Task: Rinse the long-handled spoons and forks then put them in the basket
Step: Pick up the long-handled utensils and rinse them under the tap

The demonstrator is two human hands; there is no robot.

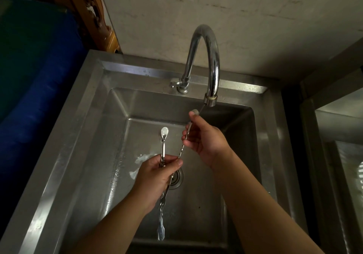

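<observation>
The long-handled spoon (184, 145) is being rinsed below the faucet (210, 100) at centre frame, right hand (204, 139) pinching it; left hand (159, 173) is gripping other cutlery. The basket move comes next, I judge.

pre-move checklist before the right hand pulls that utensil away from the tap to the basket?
1. Right hand grip on twisted-handle utensil: ok, pinched along the handle.
2. Utensil head under the faucet outlet: ok, a thin stream meets it.
3. Rinse finished: cannot tell.
4. Left hand grip on the bundle, spoon up, fork down: ok.
5. Utensil free of the left hand: not ok, its lower end is still in the fingers.
6. Basket reachable: cannot tell, only a white edge shows at right.
</observation>
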